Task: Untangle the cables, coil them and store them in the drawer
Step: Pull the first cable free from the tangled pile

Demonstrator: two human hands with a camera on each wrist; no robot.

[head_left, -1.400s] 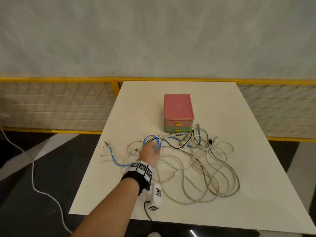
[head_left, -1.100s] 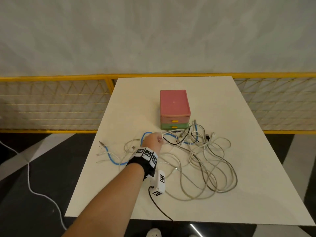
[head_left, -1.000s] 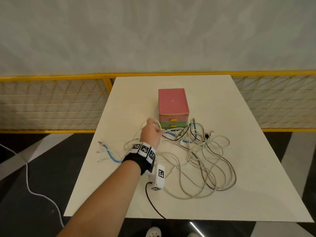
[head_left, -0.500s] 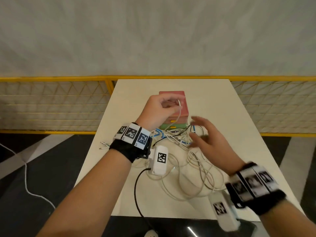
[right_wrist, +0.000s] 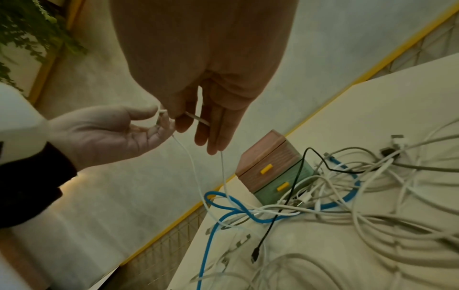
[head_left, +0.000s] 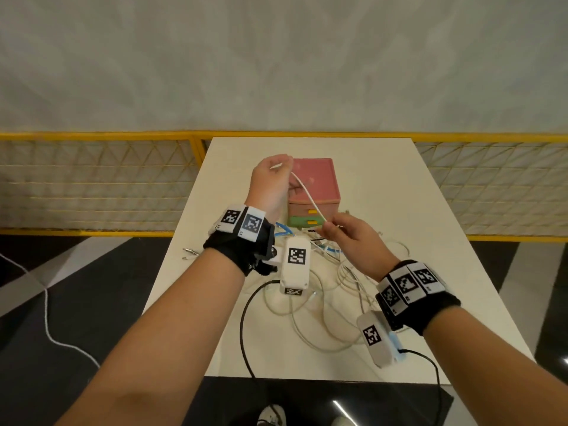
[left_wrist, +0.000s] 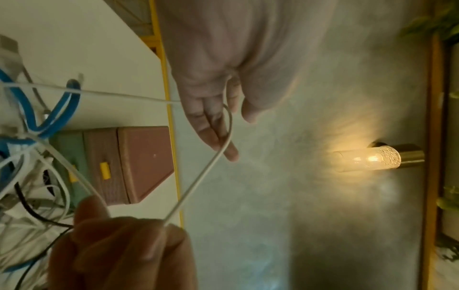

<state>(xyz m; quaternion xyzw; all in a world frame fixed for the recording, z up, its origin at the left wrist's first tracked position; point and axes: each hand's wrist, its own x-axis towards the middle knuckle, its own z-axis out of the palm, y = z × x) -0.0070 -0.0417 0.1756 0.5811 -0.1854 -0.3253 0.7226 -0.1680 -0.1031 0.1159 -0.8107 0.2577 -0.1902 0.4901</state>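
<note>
Holding a white cable (head_left: 307, 198) taut — both hands (head_left: 270, 186) above the table (head_left: 430, 241).

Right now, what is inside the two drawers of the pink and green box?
Cannot be seen: both drawers of the box are shut. Only their yellow handles show, with tangled cables lying in front.

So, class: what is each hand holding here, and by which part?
Both hold one thin white cable. The left hand pinches it near its raised end; the right hand pinches it further down, above the tangle.

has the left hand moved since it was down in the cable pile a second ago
Yes. The left hand has risen off the table and gone farther away, now beside the pink drawer box, pinching a white cable.
</note>
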